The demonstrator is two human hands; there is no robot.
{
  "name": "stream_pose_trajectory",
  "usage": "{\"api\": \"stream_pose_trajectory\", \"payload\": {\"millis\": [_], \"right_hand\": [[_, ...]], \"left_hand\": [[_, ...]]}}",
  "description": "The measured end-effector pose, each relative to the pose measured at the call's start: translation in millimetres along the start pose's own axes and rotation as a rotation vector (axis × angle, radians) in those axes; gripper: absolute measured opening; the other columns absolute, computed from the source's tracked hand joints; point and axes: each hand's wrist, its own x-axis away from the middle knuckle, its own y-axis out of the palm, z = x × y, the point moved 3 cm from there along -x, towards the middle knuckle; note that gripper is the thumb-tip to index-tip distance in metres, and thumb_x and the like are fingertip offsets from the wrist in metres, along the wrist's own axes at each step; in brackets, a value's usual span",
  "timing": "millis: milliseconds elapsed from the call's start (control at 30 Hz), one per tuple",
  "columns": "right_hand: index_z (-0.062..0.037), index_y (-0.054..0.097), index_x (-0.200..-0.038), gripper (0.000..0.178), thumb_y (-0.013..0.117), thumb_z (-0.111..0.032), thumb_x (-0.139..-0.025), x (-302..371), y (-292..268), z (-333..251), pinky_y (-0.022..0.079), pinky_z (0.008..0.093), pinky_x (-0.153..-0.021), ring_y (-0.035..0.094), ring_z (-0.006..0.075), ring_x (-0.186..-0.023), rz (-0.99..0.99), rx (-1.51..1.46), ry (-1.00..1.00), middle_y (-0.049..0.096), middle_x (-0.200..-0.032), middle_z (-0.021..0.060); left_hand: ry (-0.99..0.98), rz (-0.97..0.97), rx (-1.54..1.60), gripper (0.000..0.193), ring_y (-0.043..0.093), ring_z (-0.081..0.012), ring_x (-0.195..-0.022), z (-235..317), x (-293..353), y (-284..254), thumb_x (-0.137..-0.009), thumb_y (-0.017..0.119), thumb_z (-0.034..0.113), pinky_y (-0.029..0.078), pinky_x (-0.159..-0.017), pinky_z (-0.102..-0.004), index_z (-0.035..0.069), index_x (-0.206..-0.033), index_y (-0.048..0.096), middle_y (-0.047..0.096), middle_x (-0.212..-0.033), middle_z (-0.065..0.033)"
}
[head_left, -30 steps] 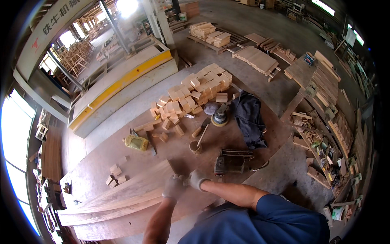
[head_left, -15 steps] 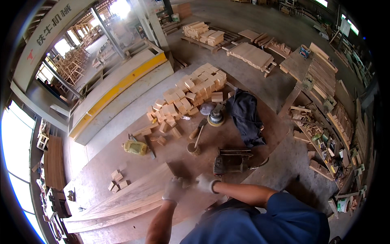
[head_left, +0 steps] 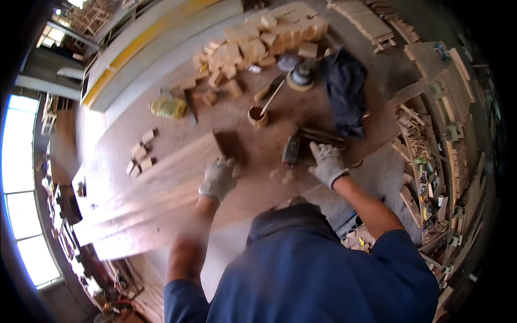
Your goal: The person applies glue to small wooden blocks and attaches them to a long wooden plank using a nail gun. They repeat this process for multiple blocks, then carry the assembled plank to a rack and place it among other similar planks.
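A long pale wooden board (head_left: 161, 169) lies across the left part of the worktable. My gloved left hand (head_left: 218, 178) is at its near right end, with bent fingers against the edge. To the right, my gloved right hand (head_left: 327, 164) reaches over a dark power tool with a red part, which looks like a belt sander (head_left: 291, 149). Its fingers are stretched out and apart, at the tool's near side; the hand covers much of the body. A brown pot (head_left: 257, 117) with a stick in it stands beyond the sander.
Stacked wooden blocks (head_left: 242, 48) fill the table's far side, near a round sander (head_left: 301, 76) and a dark cloth (head_left: 344, 89). A yellowish plastic bottle (head_left: 168, 107) and several small blocks (head_left: 141, 153) lie left. Racks of offcuts (head_left: 423, 156) stand right of the table.
My right hand has moved away from my left hand, rightward to the sander, and its fingers have spread. My left hand stays by the board's end. The view has tilted down.
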Motion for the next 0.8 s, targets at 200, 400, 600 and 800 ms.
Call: {"api": "stream_pose_trajectory", "payload": {"millis": [200,400,600,800], "right_hand": [[-0.0082,0.041,-0.163,0.093,0.082,-0.037,-0.085,-10,19,-8,0.05,0.0465,-0.093,0.067,0.0293,-0.106,-0.13,0.144,0.004,0.07,-0.113,0.0106],[-0.0078,0.048,-0.157,0.079,0.077,-0.027,-0.087,-21,38,-9,0.054,0.0443,-0.087,0.07,0.0306,-0.099,-0.174,0.2,-0.022,0.07,-0.113,0.0122],[-0.0052,0.058,-0.142,0.066,0.077,-0.023,-0.082,-35,-11,-10,0.057,0.0498,-0.095,0.072,0.0387,-0.109,-0.24,-0.204,0.033,0.074,-0.118,0.0216],[-0.011,0.071,-0.122,0.039,0.073,-0.025,-0.086,-53,-82,-39,0.059,0.0512,-0.088,0.075,0.0395,-0.098,-0.22,-0.577,-0.224,0.077,-0.101,0.0205]], "left_hand": [[-0.116,-0.134,-0.027,0.051,0.066,-0.0387,-0.115,1,6,-6,-0.08,0.082,0.02,0.057,-0.097,-0.0484,0.008,-0.128,0.069,0.069,-0.121,-0.0158],[-0.11,-0.121,-0.01,0.05,0.066,-0.0385,-0.115,-1,6,-6,-0.08,0.08,0.018,0.058,-0.096,-0.0484,0.007,-0.128,0.069,0.069,-0.121,-0.0153],[-0.085,-0.089,-0.014,0.049,0.065,-0.0386,-0.115,-2,5,-4,-0.081,0.08,0.018,0.057,-0.096,-0.0487,0.007,-0.128,0.069,0.07,-0.122,-0.0155],[-0.123,-0.148,0.004,0.049,0.064,-0.0373,-0.119,4,4,-13,-0.081,0.079,0.017,0.055,-0.1,-0.0479,0.007,-0.128,0.069,0.069,-0.124,-0.0147]]}}
